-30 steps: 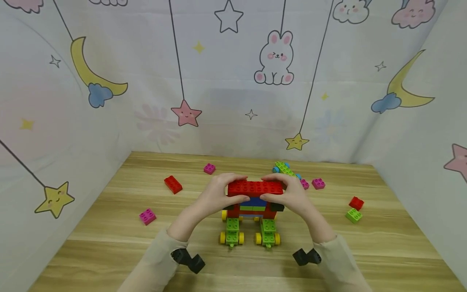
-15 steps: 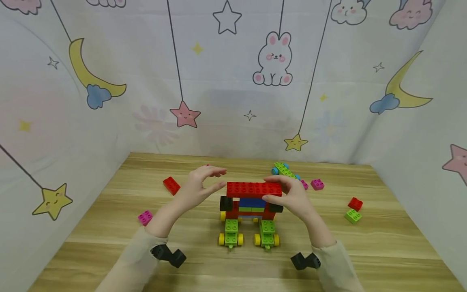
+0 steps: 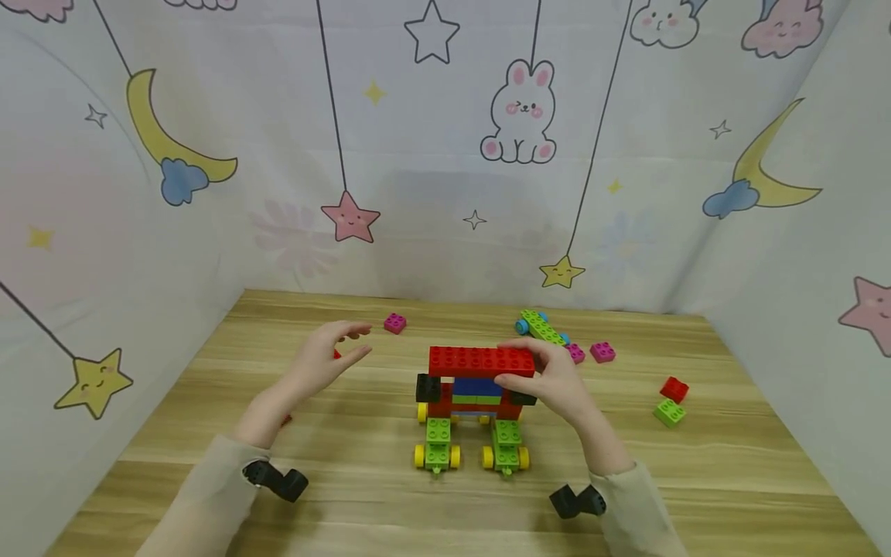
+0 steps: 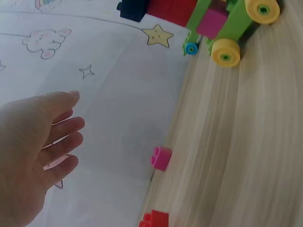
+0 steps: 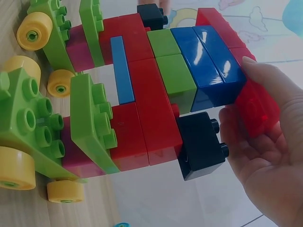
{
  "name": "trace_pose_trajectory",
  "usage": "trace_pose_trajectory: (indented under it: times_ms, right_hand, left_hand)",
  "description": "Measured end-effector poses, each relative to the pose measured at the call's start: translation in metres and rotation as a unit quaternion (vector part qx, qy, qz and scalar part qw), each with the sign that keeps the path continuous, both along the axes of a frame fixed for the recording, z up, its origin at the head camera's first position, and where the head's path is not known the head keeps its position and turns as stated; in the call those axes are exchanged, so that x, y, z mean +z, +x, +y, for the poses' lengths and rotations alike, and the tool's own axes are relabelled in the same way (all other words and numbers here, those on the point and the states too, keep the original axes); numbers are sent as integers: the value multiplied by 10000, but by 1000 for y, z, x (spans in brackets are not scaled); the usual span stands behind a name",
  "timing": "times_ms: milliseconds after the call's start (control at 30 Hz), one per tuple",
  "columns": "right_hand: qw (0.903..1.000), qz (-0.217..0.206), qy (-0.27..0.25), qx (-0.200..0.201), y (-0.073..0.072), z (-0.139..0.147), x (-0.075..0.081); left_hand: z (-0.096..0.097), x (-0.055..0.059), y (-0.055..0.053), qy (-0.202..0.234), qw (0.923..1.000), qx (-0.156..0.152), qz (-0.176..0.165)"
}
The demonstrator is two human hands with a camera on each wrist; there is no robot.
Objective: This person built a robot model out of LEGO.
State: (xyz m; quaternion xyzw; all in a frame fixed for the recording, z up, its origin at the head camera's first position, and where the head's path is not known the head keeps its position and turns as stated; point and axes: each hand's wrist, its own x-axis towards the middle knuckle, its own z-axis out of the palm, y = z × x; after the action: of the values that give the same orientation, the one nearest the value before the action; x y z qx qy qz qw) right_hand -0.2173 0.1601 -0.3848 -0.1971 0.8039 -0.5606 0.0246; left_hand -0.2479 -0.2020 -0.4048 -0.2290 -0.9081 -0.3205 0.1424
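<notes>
A toy-brick structure on green wheeled bases with yellow wheels stands in the middle of the table. Red bricks span its top, above blue and green bricks, with black bricks sticking out at the sides. My right hand holds the right end of that red top, thumb in front and fingers behind. Well to the left of the structure, my left hand hovers with nothing in it, its fingers extended and apart from the thumb. It partly covers a red brick behind it.
A green wheeled base with blue wheels lies behind the structure, near magenta bricks. Another magenta brick lies at the back. A red brick and a green brick lie at right. A printed curtain encloses the table.
My left hand has let go of the red top and moved left, away from the structure. The right hand keeps its hold, and the structure stays in place.
</notes>
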Motion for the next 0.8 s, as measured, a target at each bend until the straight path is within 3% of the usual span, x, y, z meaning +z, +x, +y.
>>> trace_pose_trajectory:
  times_ms: [267,433,567,800]
  right_hand:
    - [9998,98,152,-108,0,0,1]
    - [9996,123,209,-136,0,0,1]
    - [9997,99,194,-101,-1,1,0]
    - [9998,69,162,-64,-2,2,-1]
  left_hand:
    - [-41,-7,-13,-286,9949,224,-942]
    - [-60,-11,-19,-583,9894,42,-1328]
    - [-70,-18,-25,-810,9867,-189,-1395]
    - [-75,-28,-37,-965,9877,-424,-1151]
